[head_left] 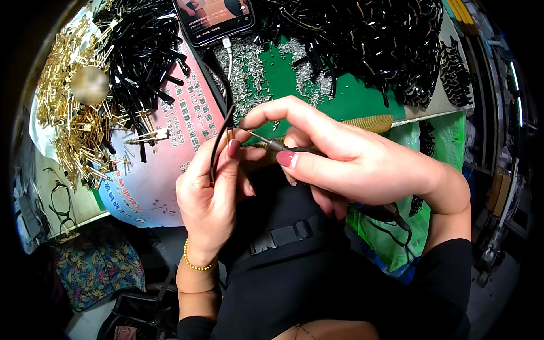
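Observation:
My left hand (212,190) is closed, its thumb and fingers pinching a thin, curved black eyeglass temple (216,148) with a small gold-coloured end piece. My right hand (362,164) grips a slim screwdriver (276,145) between thumb and fingers, its dark handle running back under the palm. The metal shaft points left, with its tip close to the gold-coloured piece at my left fingertips. Whether the tip touches a screw is too small to tell. Both hands are over my lap at the table's near edge.
Gold-coloured metal parts (62,122) and black temples (144,62) lie heaped at left. Small silver pieces (243,71) cover part of the green mat (277,82). A phone (212,22) with a white cable stands behind. Glossy black parts (368,45) are piled back right; glasses (61,204) lie far left.

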